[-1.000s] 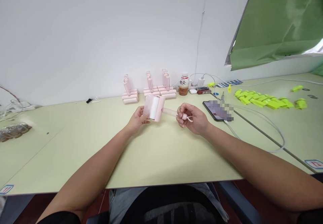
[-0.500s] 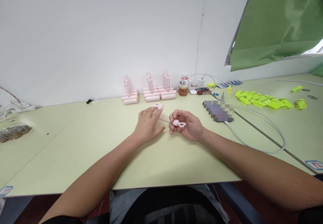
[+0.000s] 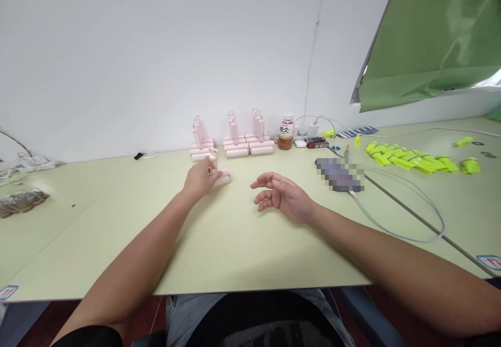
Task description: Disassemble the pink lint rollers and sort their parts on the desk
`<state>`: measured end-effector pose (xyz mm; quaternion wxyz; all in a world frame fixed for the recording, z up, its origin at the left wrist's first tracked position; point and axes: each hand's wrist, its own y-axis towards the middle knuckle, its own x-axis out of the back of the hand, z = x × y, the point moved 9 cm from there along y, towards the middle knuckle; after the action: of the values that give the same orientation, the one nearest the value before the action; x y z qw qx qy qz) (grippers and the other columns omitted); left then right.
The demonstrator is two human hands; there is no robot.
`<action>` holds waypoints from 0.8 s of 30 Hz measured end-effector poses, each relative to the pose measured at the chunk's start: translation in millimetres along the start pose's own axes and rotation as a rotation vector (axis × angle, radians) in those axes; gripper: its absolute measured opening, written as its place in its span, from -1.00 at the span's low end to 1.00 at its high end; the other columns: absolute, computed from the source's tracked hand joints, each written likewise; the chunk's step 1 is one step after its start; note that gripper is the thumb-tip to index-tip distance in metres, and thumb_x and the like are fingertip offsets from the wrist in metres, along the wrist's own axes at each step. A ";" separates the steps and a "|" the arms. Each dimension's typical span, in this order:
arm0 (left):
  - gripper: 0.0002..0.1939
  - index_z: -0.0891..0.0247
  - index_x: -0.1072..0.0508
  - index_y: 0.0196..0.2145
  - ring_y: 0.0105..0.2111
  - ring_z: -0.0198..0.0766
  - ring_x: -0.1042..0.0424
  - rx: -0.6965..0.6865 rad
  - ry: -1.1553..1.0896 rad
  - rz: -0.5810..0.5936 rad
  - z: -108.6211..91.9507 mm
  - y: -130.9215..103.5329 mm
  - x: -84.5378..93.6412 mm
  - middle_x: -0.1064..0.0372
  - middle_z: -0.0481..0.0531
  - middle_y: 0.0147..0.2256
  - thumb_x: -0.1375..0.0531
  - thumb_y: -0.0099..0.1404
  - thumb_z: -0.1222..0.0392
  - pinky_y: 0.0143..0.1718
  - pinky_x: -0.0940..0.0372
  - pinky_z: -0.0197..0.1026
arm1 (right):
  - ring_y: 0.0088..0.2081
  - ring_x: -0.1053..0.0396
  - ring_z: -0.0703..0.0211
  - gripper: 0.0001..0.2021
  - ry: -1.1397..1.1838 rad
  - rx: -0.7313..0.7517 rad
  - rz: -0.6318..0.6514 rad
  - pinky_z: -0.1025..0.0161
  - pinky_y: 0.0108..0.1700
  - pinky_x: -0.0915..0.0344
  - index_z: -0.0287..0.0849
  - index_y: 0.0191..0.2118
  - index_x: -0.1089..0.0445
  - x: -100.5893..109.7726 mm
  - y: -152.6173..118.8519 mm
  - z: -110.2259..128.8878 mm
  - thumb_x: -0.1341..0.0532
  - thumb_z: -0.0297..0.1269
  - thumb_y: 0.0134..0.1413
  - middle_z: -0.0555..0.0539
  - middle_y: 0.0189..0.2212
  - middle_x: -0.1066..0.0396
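My left hand (image 3: 199,181) is closed around the handle of a pale pink lint roller (image 3: 223,178), held upright with its roller head low at the table. Fingers hide much of the handle. Just behind it, a group of pink lint rollers (image 3: 202,150) stands against the wall with handles up. Two more groups, a middle one (image 3: 236,148) and a right one (image 3: 262,146), stand beside it. My right hand (image 3: 288,198) hovers over the table, fingers apart and curved, with nothing in it.
A brown bottle (image 3: 286,132) stands right of the rollers, beside a small red box (image 3: 317,142). A phone (image 3: 340,175) on a white cable lies right of my right hand. Several neon yellow pieces (image 3: 410,158) lie farther right. Wrapped brown items (image 3: 23,202) sit at the left.
My left hand has moved left with the lint roller, which has gone from lying between both hands to upright. My right hand has let go of its handle end and opened.
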<state>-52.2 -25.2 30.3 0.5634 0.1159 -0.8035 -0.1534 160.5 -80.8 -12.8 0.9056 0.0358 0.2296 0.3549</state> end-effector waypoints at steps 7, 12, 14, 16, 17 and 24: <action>-0.73 0.22 -0.40 -0.27 -0.27 -0.13 -0.43 0.209 -0.004 -0.022 69.3 48.6 17.3 -0.46 0.07 -0.24 -0.27 0.10 0.05 -0.34 -0.22 -0.21 | -0.27 -0.49 0.15 -0.69 -0.141 -0.112 0.090 0.12 -0.22 -0.44 -0.19 -0.10 -0.35 -9.2 -1.9 -20.6 -0.30 -0.13 0.10 -0.14 -0.11 -0.40; -0.73 0.23 -0.40 -0.43 -0.39 -0.14 -0.41 0.297 0.026 0.014 97.2 63.1 34.5 -0.45 0.06 -0.38 -0.29 0.04 -0.01 -0.44 -0.18 -0.22 | -0.30 -0.49 0.18 -0.70 -0.210 -0.173 0.119 0.14 -0.24 -0.43 -0.20 -0.12 -0.36 -12.6 -3.6 -26.6 -0.30 -0.13 0.10 -0.14 -0.12 -0.41; -0.74 0.23 -0.40 -0.46 -0.43 -0.16 -0.40 0.339 -0.016 -0.005 103.6 63.5 43.9 -0.43 0.06 -0.43 -0.29 0.04 -0.01 -0.49 -0.18 -0.22 | -0.31 -0.49 0.18 -0.70 -0.227 -0.186 0.123 0.15 -0.24 -0.43 -0.20 -0.12 -0.36 -13.1 -3.8 -27.7 -0.29 -0.14 0.11 -0.14 -0.12 -0.41; -0.75 0.24 -0.39 -0.47 -0.46 -0.17 -0.39 0.376 -0.019 -0.029 107.6 63.2 54.2 -0.43 0.06 -0.44 -0.30 0.01 0.03 -0.51 -0.17 -0.22 | -0.30 -0.49 0.18 -0.71 -0.238 -0.190 0.128 0.16 -0.24 -0.42 -0.21 -0.12 -0.36 -13.4 -3.7 -28.6 -0.29 -0.16 0.11 -0.14 -0.12 -0.41; -0.76 0.24 -0.39 -0.48 -0.47 -0.17 -0.38 0.386 -0.009 -0.039 108.6 63.4 59.6 -0.42 0.06 -0.45 -0.31 -0.01 0.05 -0.52 -0.17 -0.21 | -0.30 -0.49 0.18 -0.71 -0.244 -0.189 0.131 0.16 -0.25 -0.42 -0.21 -0.12 -0.36 -13.5 -3.6 -29.0 -0.30 -0.16 0.11 -0.14 -0.12 -0.42; -0.70 0.25 -0.37 -0.46 -0.56 -0.23 -0.38 0.469 -0.066 -0.130 113.1 84.5 104.0 -0.43 0.01 -0.52 -0.36 0.01 0.02 -0.52 -0.23 -0.20 | -0.33 -0.48 0.22 -0.68 -0.250 -0.232 0.124 0.17 -0.24 -0.43 -0.22 -0.12 -0.36 -14.9 -3.1 -38.2 -0.31 -0.13 0.09 -0.14 -0.14 -0.43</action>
<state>-194.9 28.8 116.6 0.4833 0.2900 -0.8260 -0.0024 136.1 -96.7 -41.8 0.9015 -0.0109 0.0702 0.4268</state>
